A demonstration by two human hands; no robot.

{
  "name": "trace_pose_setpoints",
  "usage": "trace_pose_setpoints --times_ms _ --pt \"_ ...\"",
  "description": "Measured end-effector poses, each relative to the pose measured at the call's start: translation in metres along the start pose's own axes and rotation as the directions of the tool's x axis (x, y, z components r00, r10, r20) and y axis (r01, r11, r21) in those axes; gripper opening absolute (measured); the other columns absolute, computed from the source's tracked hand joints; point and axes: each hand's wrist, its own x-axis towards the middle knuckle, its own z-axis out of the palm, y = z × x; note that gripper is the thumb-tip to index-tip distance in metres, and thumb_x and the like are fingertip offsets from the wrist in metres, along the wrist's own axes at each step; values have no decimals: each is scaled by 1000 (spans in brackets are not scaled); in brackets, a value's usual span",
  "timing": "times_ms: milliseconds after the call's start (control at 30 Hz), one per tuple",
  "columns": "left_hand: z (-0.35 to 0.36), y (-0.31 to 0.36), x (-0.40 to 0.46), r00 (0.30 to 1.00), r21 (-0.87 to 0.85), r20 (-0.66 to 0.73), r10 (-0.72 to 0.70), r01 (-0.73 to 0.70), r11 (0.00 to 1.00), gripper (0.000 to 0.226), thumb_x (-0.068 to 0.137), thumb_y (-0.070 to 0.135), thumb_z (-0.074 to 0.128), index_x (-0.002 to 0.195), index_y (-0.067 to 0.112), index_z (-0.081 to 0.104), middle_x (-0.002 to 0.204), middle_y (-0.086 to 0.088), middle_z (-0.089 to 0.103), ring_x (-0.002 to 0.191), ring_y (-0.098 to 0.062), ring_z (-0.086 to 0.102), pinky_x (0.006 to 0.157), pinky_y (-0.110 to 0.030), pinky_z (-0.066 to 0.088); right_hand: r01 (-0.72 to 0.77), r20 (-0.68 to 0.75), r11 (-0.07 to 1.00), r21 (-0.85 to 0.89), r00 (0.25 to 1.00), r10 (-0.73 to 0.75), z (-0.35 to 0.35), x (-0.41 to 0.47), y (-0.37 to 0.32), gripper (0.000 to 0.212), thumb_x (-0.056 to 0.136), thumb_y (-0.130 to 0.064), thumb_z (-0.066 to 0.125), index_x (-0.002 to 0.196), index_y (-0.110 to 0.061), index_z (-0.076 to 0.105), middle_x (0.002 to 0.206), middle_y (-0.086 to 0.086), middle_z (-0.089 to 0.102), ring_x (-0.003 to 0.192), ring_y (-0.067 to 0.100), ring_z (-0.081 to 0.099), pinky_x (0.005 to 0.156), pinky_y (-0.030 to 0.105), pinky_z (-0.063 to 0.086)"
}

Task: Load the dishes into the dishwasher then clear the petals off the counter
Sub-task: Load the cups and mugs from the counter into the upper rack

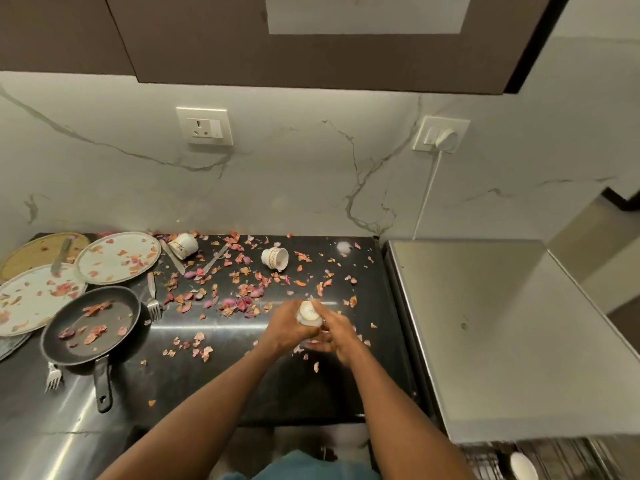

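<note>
cup (309,312) between left hand (288,323), right hand (335,332)

No readable text, cup (309,312) marking perhaps only decoration

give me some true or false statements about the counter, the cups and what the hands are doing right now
1. Both hands hold a small cup above the counter. True: the left hand and right hand are both on it.
2. The frying pan has no petals in it. False: several petals lie inside.
3. Two other cups lie tipped on their sides near the wall. True: one cup near the plates, another cup further right.
4. A plug sits in the left wall socket. False: the left socket is free; the plug is in the right one.
5. The plates are stacked in the pan. False: the plates lie on the counter beside it.
</note>
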Motion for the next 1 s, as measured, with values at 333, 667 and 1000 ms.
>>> trace_pose_setpoints --times_ms 333,667,1000 --pt "62 -21 -79 962 -145 275 7 35 989 59 66 40 90 115 27 61 104 8 67 96 -9 65 79 -22 54 -5 -226 993 115 974 31 -34 -90 89 44 82 -34 86 109 -1 75 107 20 77 102 30 74 83 42 64" --pt "130 -1 -117 707 -369 700 -103 481 795 40 84 25 81 119 10 69 116 -20 71 108 -35 70 99 -57 53 11 -421 958 286 900 115 -89 -173 142 36 85 -26 82 109 1 76 112 25 74 98 33 74 86 46 63" --pt "186 22 -134 589 -216 798 -126 475 853 49 87 38 79 116 1 66 104 -17 74 92 -28 73 81 -34 60 19 -464 907 421 864 197 -130 -217 168 30 94 -21 73 116 0 72 100 17 78 91 30 75 75 39 65"
